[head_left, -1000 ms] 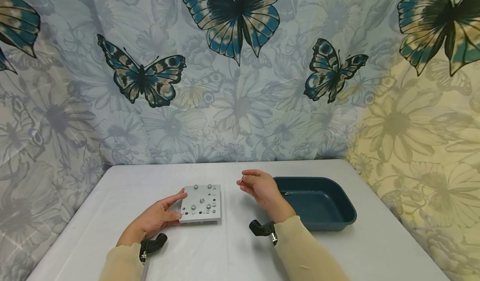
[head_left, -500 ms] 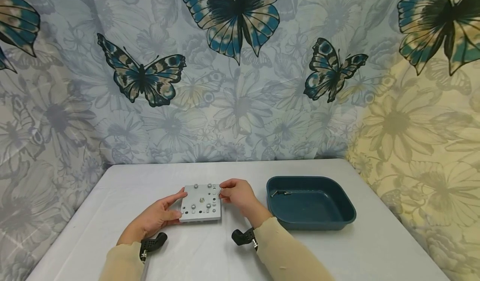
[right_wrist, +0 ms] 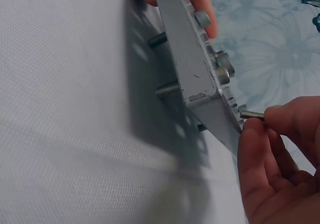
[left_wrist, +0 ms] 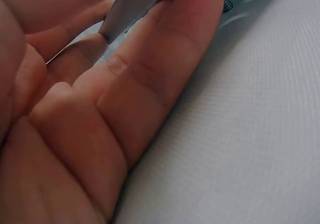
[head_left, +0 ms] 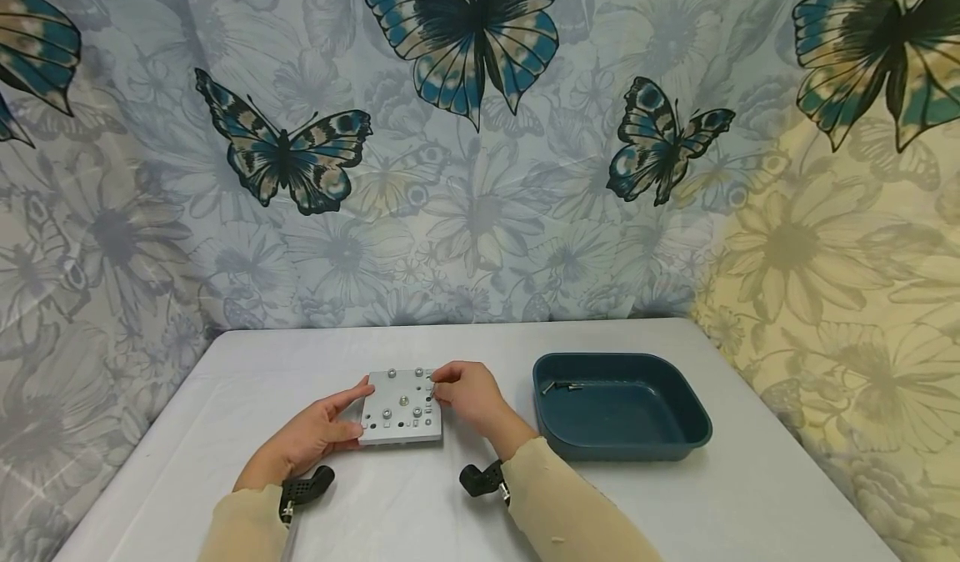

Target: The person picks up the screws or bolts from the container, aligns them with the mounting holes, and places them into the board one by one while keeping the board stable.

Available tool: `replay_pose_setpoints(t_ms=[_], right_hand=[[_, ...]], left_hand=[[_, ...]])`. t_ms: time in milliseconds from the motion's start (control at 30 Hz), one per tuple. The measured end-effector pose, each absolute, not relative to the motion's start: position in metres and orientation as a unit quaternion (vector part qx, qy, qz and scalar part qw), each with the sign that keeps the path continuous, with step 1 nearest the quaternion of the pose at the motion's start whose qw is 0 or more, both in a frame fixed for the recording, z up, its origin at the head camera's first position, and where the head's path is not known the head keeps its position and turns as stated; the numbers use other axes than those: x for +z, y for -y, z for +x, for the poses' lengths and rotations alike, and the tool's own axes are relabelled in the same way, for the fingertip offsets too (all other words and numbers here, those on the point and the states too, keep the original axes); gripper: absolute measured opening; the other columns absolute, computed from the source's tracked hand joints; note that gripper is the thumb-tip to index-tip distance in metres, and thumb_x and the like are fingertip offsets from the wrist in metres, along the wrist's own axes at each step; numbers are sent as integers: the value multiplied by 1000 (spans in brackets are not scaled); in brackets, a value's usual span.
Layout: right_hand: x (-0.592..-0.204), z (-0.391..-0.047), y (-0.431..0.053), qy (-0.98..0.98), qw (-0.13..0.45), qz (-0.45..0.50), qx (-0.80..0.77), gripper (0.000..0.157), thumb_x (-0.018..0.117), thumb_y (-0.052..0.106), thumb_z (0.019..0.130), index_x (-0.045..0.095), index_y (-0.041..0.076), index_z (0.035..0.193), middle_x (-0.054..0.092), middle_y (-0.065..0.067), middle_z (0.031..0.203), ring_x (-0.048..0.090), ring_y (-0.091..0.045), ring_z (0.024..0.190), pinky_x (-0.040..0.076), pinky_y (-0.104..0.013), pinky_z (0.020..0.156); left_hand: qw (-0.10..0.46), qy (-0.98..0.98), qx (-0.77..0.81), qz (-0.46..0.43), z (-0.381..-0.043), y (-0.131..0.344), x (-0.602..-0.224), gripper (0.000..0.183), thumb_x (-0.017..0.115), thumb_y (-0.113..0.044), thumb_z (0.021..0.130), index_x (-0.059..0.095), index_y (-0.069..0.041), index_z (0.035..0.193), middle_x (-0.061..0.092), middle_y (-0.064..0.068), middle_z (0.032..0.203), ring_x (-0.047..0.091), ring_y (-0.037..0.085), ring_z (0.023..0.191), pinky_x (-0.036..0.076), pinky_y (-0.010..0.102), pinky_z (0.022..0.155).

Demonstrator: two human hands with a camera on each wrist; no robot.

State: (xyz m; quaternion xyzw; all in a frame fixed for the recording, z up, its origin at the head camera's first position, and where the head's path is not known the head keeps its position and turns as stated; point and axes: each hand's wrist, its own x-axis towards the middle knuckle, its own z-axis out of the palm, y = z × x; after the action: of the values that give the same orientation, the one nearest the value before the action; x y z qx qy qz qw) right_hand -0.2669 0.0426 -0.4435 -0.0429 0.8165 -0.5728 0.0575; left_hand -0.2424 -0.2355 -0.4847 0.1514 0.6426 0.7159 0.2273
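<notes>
The left hand [head_left: 311,433] grips a metal plate [head_left: 380,392], its fingers [head_left: 357,392] spread apart. Near one corner I see the right hand [head_left: 474,397], fingers nearly closed, pinching a screw [right_wrist: 251,115].

From the head, farther back, the table [head_left: 405,495] and backdrop [head_left: 487,278] are viewed forward and downward, while the left hand [left_wrist: 120,94] and right hand [right_wrist: 285,164] are seen close up from their wrists, the metal plate [right_wrist: 192,67] being shared by head and right-wrist views.
</notes>
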Motion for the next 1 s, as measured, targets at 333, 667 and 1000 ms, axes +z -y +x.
replay_pose_setpoints(t_ms=[333,667,1000], right_hand=[[-447,-266,-42,-835,57,-64,-543,12,69,5,92,76,12,98,68,3,94,60,-16,78,50,-30,68],[-444,-264,-43,-833,58,-74,-546,14,68,4,92,77,11,98,68,3,98,60,-16,81,50,-32,70],[-445,-262,-44,-839,55,-78,-536,15,68,4,92,78,14,97,68,4,102,58,-17,87,50,-32,72]], left_hand=[[231,-637,721,144,-243,235,-484,79,67,3,93,22,1,157,-9,3,165,57,21,119,53,38,89],[231,-636,721,149,-243,234,-484,80,67,3,92,21,1,157,-10,4,165,58,20,118,53,39,88],[226,-644,715,150,-243,234,-485,80,68,3,92,22,1,157,-9,4,165,59,20,114,54,37,85]])
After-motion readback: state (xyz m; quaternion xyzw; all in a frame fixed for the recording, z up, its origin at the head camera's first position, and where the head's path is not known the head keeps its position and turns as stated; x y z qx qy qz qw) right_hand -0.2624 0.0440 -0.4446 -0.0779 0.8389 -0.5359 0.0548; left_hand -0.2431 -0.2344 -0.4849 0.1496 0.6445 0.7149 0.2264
